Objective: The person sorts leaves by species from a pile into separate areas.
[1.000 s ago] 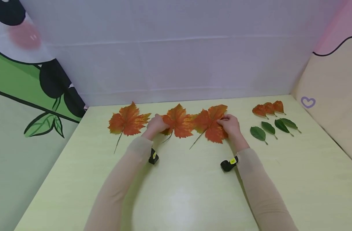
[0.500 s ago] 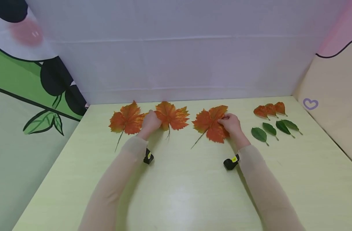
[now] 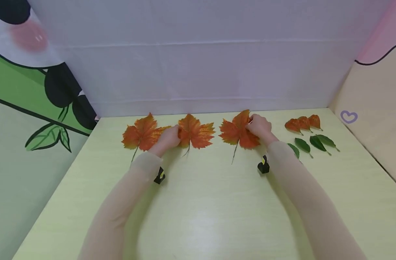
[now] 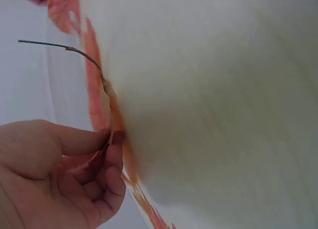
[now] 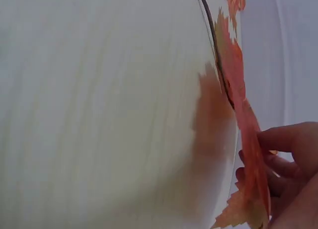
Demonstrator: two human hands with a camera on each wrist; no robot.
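Observation:
Three orange maple leaves with thin dark stems lie in a row near the back of the table in the head view. My left hand (image 3: 168,140) pinches the left edge of the middle maple leaf (image 3: 195,133) between thumb and fingers, and it overlaps the left maple leaf (image 3: 140,133). In the left wrist view the thumb (image 4: 82,139) presses the leaf edge against the fingertips. With my right hand (image 3: 261,126) I grip the right side of the right maple leaf (image 3: 235,130). Its shadow falls on the table in the right wrist view, with fingers behind the leaf.
Three small orange leaves (image 3: 304,123) lie at the back right of the table (image 3: 198,209). Several green leaves (image 3: 318,143) sit in front of them, one partly hidden by the right sleeve (image 3: 292,169). A pale cloth wall (image 3: 198,72) rises behind the table.
My left hand has shifted the middle maple leaf left and slightly back, widening the gap to the right one. The right hand has moved its leaf back and turned it, its stem now more upright.

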